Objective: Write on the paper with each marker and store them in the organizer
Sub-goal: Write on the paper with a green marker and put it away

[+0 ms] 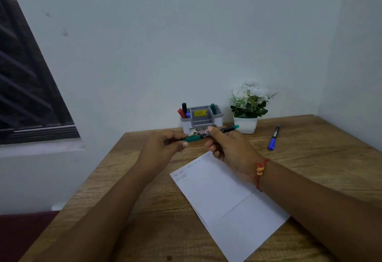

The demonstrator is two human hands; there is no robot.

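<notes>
1. Paper (225,204) lies nearest, flat on the table (310,168) and angled toward the writing hand; a couple of coloured scribbled lines sit at its far edge, with plenty of blank sheet left below.
2. Both hands are up above that far edge, sharing a green marker (208,135) held level between them.
3. Left hand (163,148) is pinched on the green end, which looks like the cap; right hand (231,148) is wrapped around the barrel, tail poking out toward the plant (249,104).
4. That two-handed grip reads like a cap coming off or going on. From here I can't tell which, since the join is hidden by fingers.
5. Organizer (201,118) stands at the back by the wall, out of the way of writing but within reach; red, black and blue markers stand in its left pocket, a green one on the right.
6. Blue marker (273,138) lies alone on the table at right, capped, likely waiting its turn.
</notes>
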